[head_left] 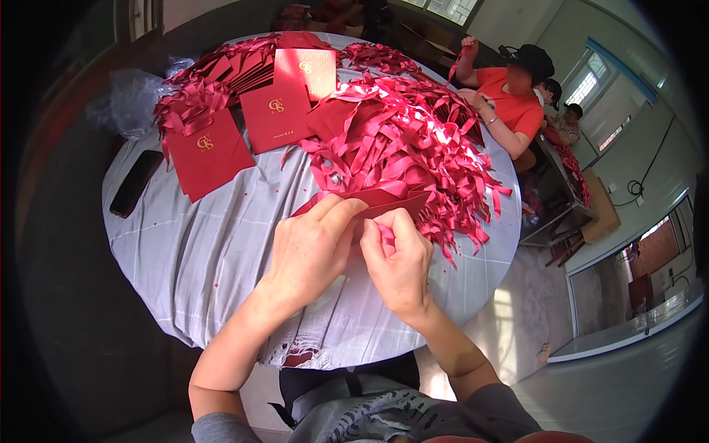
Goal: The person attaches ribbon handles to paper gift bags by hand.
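Near the middle of the round table, my left hand (314, 244) pinches the upper edge of a dark red paper bag (402, 204), with thumb and fingers closed on it. Right beside it, my right hand (399, 266) is curled shut around a red ribbon (387, 238), part of which shows between the fingers. The bag's lower part is hidden behind both hands. Just beyond lies a large heap of red bags with loose ribbon handles (413, 140). Flat red bags with gold lettering (210, 159) rest on the left, some overlapping one another.
A grey cloth with a frayed near edge covers the round table (177, 258). A black phone (136, 184) lies at its left edge, near crumpled clear plastic (131, 103). At the far right a person in an orange shirt (513, 107) handles ribbon. More people sit behind.
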